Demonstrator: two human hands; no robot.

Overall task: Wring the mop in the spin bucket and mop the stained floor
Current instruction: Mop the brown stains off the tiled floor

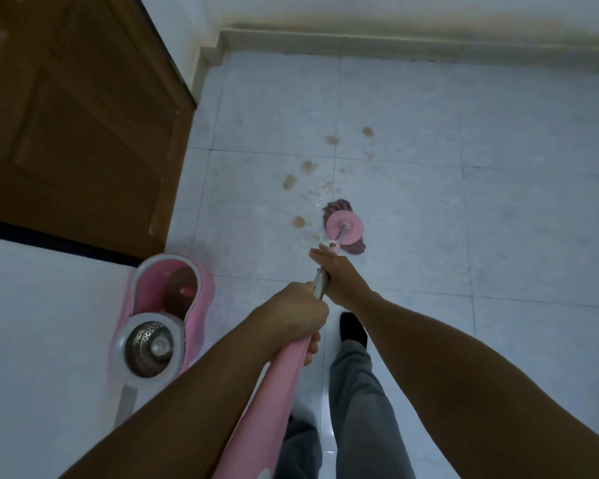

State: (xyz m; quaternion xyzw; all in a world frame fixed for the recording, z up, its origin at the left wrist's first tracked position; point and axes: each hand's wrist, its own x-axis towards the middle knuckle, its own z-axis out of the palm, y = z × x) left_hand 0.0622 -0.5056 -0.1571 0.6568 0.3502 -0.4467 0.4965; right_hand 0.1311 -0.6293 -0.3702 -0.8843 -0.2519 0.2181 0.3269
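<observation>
Pink mop handle (274, 392) gripped in both hands, mop head down on the stained tile floor (498, 202).

The left hand (298, 316) has its grip wrapped tight round the handle where pink sleeve meets metal shaft; the right hand (336, 271) has its grip closed round the shaft further down. The mop head (344, 227), a pink disc over purplish strands, rests on the floor just beside brown stains (308, 166). The spin bucket (159, 316) stands to the left, near a brown door (77, 126).
</observation>
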